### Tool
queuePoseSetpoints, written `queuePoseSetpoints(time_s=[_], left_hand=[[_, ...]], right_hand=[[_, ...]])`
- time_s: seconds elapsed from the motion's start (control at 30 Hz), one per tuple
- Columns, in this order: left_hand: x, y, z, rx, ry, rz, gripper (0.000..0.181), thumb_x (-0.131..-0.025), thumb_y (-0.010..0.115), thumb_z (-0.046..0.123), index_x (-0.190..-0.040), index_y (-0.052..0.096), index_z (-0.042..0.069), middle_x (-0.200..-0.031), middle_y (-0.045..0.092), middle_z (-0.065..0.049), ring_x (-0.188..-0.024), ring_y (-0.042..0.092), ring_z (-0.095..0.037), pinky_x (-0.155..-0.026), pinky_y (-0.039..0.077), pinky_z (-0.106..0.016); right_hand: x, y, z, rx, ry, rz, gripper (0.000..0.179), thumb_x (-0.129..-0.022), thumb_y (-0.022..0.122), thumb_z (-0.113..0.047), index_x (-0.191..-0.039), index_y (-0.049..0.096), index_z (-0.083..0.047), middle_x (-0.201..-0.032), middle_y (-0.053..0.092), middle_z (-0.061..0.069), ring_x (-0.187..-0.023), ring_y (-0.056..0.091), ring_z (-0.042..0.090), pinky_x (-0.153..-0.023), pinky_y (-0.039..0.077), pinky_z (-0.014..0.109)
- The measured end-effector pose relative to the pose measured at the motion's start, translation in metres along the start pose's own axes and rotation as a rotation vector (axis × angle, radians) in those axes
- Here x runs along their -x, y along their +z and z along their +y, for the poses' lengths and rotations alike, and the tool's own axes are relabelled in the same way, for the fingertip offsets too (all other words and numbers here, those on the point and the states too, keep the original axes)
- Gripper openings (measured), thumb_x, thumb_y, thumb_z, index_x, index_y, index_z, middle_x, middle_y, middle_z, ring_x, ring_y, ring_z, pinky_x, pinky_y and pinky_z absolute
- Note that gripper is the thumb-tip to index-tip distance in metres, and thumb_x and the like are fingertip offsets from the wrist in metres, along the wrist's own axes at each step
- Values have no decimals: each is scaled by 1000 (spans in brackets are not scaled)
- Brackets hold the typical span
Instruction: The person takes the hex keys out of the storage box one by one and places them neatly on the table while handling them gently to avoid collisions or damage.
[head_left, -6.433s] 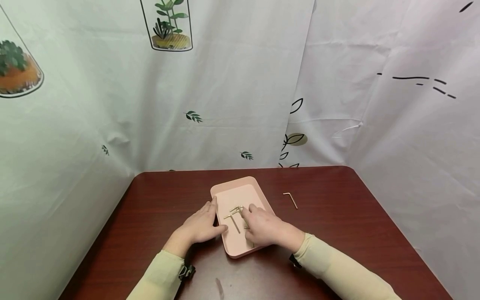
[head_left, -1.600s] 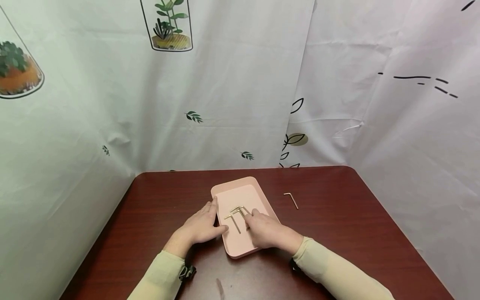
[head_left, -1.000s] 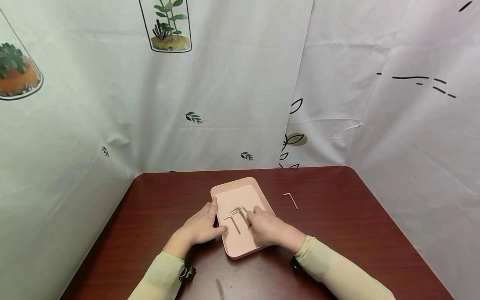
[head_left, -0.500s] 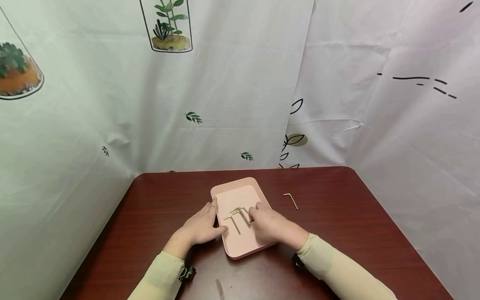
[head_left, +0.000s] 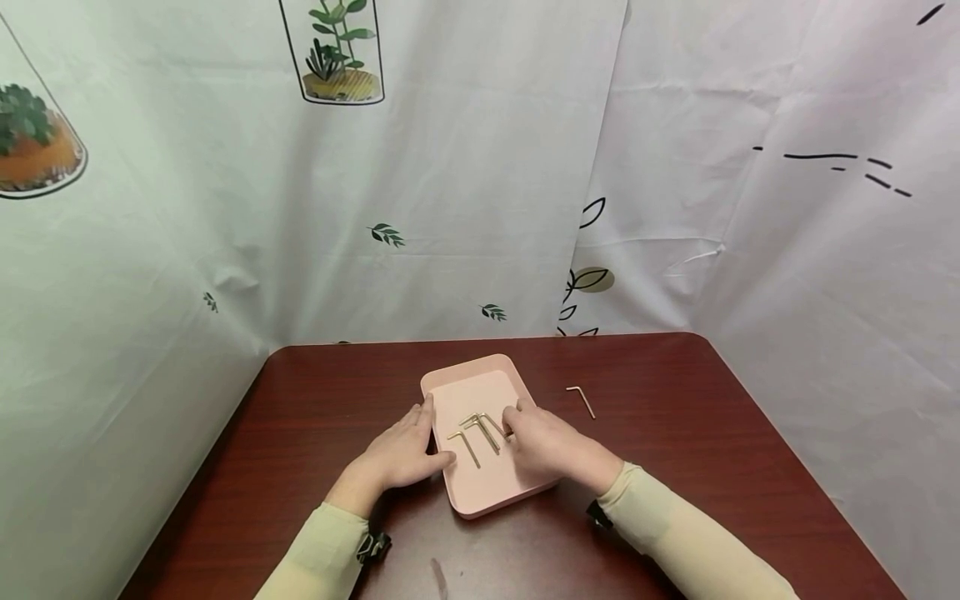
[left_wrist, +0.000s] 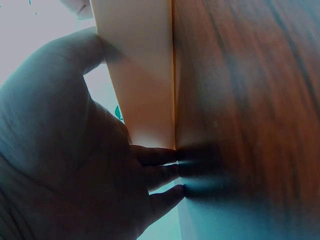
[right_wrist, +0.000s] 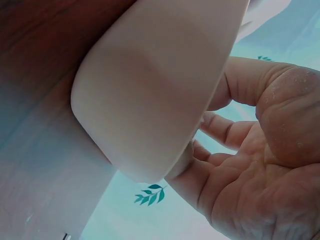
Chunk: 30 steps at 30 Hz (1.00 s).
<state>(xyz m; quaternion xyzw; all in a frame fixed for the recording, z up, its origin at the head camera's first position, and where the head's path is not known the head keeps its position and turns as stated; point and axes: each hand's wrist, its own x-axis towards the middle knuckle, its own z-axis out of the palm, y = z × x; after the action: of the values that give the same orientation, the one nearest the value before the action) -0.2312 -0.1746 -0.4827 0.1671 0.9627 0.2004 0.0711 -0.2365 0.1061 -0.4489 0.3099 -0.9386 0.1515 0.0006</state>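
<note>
A pink rectangular tray lies on the table with several brass-coloured hex keys in it. My left hand rests along its left side, fingers straight against the outer wall and thumb over the rim; the left wrist view shows the fingertips at the tabletop. My right hand reaches over the right rim, fingers and thumb curled down inside. A short end of a hex key shows at its fingertips, the rest hidden under the hand. In the right wrist view the tray's wall covers the fingertips.
Another hex key lies on the dark red table, right of the tray. White printed cloth hangs behind and at both sides of the table. A dark smear marks the near tabletop.
My right hand has shifted right and slightly away from me inside the tray, uncovering more of the hex keys. My left hand and the tray stay put.
</note>
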Motion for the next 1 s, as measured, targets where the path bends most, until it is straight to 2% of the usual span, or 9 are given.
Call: queuePoseSetpoints(time_s=[0.23, 0.57, 1.0], left_hand=[[0, 0, 0, 5, 3, -1, 115, -99, 72, 53, -172, 14, -14, -175, 30, -36, -164, 30, -49, -130, 34, -57], [0, 0, -1, 2, -3, -4, 115, -99, 72, 53, -172, 14, -13, -175, 29, -35, -165, 30, -48, -130, 34, -57], [0, 1, -1, -5, -13, -14, 113, -100, 70, 53, -173, 12, -12, -176, 29, -33, -166, 28, -46, -131, 33, -56]], right_hand=[[-1, -7, 3, -12, 45, -33, 18, -96, 75, 1, -98, 62, -10, -98, 52, 7, -75, 58, 22, -70, 54, 41], [-1, -12, 8, -28, 78, -37, 17, -95, 76, 1, -99, 62, -9, -101, 53, 9, -79, 58, 22, -75, 55, 42], [-1, -19, 20, 0, 73, -23, 25, -85, 78, 3, -99, 63, -10, -96, 52, 7, -75, 57, 22, -71, 54, 41]])
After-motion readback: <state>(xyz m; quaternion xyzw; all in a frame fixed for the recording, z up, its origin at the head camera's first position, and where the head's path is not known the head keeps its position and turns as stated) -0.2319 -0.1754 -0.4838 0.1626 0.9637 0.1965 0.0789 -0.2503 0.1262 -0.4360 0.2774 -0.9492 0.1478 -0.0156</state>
